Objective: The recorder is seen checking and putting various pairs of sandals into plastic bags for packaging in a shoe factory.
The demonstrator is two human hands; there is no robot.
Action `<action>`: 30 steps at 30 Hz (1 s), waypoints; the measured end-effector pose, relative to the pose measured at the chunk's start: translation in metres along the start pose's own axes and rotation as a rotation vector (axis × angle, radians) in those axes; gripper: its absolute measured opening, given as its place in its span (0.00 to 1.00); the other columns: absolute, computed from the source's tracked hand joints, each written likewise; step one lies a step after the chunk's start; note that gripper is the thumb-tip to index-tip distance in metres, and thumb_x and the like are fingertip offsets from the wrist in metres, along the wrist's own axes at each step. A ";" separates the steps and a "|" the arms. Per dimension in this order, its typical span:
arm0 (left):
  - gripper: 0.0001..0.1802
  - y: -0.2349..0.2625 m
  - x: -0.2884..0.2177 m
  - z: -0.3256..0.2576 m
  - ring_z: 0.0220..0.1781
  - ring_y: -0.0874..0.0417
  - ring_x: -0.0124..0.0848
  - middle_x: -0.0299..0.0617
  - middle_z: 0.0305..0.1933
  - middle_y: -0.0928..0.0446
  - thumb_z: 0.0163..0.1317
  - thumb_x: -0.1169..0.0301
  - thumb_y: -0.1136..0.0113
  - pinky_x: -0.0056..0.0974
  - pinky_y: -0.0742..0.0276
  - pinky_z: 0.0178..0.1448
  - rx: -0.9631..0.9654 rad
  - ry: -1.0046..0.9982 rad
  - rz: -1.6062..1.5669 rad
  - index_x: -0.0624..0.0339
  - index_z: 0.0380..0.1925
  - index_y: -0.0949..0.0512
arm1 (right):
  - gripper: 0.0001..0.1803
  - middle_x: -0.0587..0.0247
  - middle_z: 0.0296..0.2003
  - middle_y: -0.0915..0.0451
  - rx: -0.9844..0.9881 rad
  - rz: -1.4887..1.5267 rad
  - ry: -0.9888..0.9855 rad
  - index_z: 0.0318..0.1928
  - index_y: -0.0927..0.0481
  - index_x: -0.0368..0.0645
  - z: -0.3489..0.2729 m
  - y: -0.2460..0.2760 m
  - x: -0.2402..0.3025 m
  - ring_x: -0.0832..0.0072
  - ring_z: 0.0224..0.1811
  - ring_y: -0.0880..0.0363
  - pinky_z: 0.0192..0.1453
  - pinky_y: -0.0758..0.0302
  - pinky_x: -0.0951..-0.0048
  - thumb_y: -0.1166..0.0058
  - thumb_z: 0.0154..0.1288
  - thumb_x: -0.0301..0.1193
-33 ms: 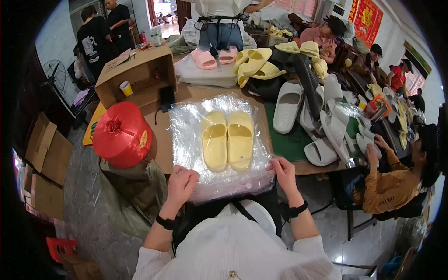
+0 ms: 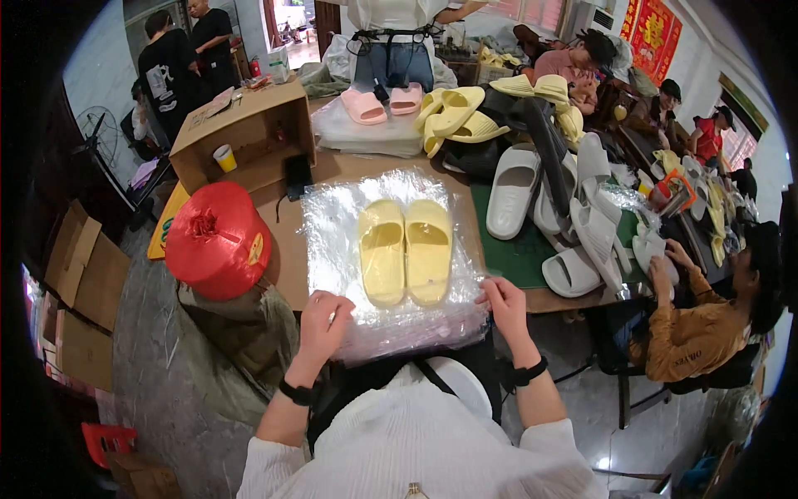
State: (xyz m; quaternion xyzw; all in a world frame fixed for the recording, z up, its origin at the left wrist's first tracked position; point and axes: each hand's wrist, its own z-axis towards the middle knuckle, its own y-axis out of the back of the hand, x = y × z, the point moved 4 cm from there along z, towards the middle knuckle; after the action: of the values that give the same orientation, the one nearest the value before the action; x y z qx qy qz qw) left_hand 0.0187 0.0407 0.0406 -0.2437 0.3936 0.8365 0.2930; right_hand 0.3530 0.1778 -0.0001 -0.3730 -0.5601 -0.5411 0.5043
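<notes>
A pair of pale yellow slide slippers (image 2: 429, 258) lies side by side, toes away from me, apparently under the clear film of a plastic bag (image 2: 332, 224). More shiny plastic layers show beneath, reaching the table's near edge. My left hand (image 2: 326, 323) pinches the bag's near left edge with curled fingers. At the near right edge, my right hand (image 2: 504, 303) has thumb and fingers closed on the film. Both hands sit just nearer to me than the slippers' heels.
A red ribbon roll (image 2: 218, 241) and an open cardboard box (image 2: 241, 141) stand left. Grey slippers (image 2: 512, 193) and yellow slippers (image 2: 459, 112) are heaped right; pink slippers (image 2: 363, 106) lie on stacked plastic at the back. A co-worker (image 2: 698, 320) sits at right handling a grey slipper.
</notes>
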 end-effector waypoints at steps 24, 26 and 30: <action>0.30 -0.081 -0.003 0.019 0.77 0.42 0.55 0.54 0.72 0.36 0.64 0.65 0.41 0.56 0.45 0.77 0.205 -0.129 0.429 0.63 0.65 0.32 | 0.27 0.54 0.70 0.33 0.296 -0.776 0.741 0.68 0.31 0.41 -0.016 -0.130 0.031 0.55 0.75 0.40 0.77 0.44 0.53 0.50 0.72 0.37; 0.33 -0.089 0.013 0.011 0.78 0.45 0.54 0.54 0.76 0.41 0.68 0.56 0.45 0.57 0.49 0.79 0.300 -0.044 0.395 0.63 0.68 0.34 | 0.27 0.50 0.69 0.33 0.294 -0.693 0.667 0.67 0.31 0.38 -0.012 -0.118 0.028 0.53 0.74 0.40 0.76 0.42 0.56 0.50 0.72 0.36; 0.35 -0.094 0.022 0.013 0.79 0.47 0.56 0.56 0.77 0.44 0.68 0.56 0.44 0.56 0.50 0.79 0.290 -0.039 0.389 0.65 0.69 0.36 | 0.30 0.46 0.70 0.35 0.096 -0.658 0.497 0.69 0.34 0.35 0.005 -0.080 0.008 0.51 0.74 0.40 0.75 0.41 0.55 0.48 0.71 0.36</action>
State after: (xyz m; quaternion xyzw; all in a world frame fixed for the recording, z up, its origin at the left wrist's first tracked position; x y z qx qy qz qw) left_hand 0.0652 0.1061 -0.0144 -0.1023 0.5435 0.8165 0.1657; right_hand 0.2731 0.1709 -0.0099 -0.0081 -0.5352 -0.7203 0.4412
